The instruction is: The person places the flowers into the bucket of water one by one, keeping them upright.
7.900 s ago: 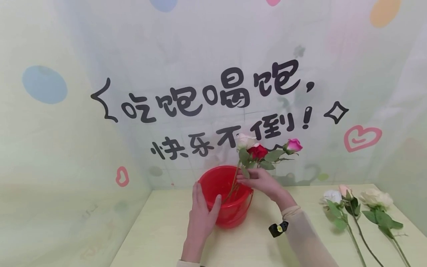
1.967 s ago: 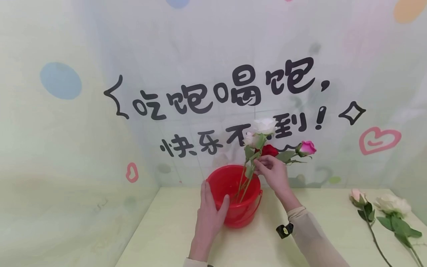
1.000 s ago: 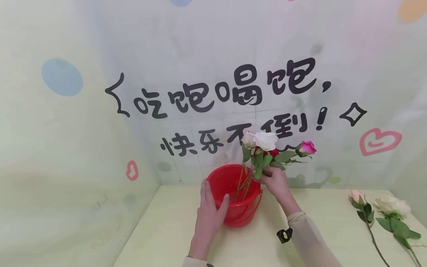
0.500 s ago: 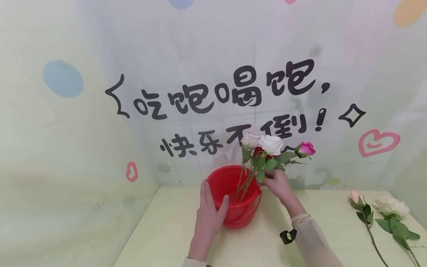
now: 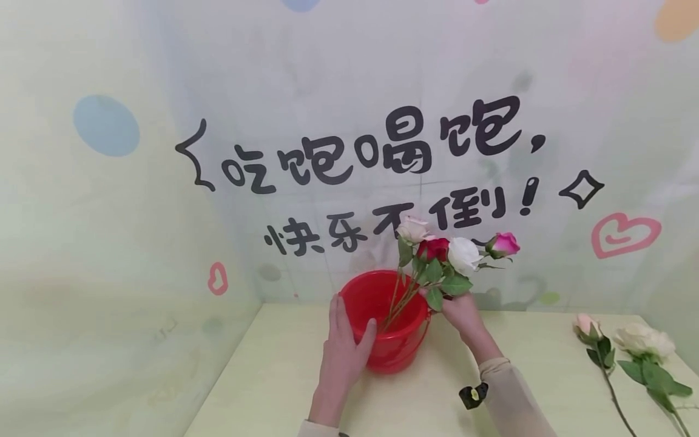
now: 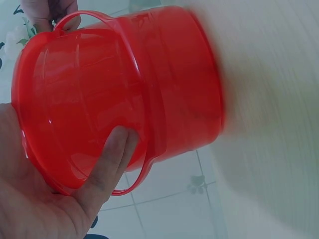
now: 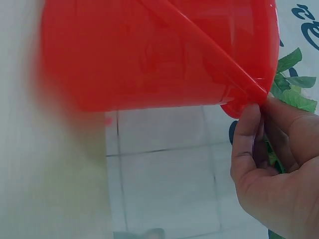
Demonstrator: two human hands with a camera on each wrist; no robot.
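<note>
A red bucket [image 5: 395, 352] stands upright on the table, several rose stems leaning over its right side. My left hand [image 5: 341, 358] rests against its left and front, thumb [image 5: 368, 337] apart from straight fingers; these fingers lie along its outer wall in the left wrist view. My right hand [image 5: 461, 312] is at the right rim, holding the white rose [image 5: 464, 255] low on its stem; leaves cover the fingertips in the head view. In the right wrist view its fingers [image 7: 246, 129] bend close together beside the handle joint. Pale pink [image 5: 413, 229], red [image 5: 433, 249] and magenta [image 5: 502, 244] roses surround it.
On the table [image 5: 262, 388], to the right, lie a peach rose [image 5: 590, 331] and a cream rose [image 5: 644, 340]. The bucket's thin red handle [image 7: 209, 50] hangs down its side. Close behind is a printed backdrop sheet [image 5: 306, 91].
The white rose has gone into the bucket, then dropped and tilted right along with my right hand, uncovering the red rose. My left hand stays on the bucket.
</note>
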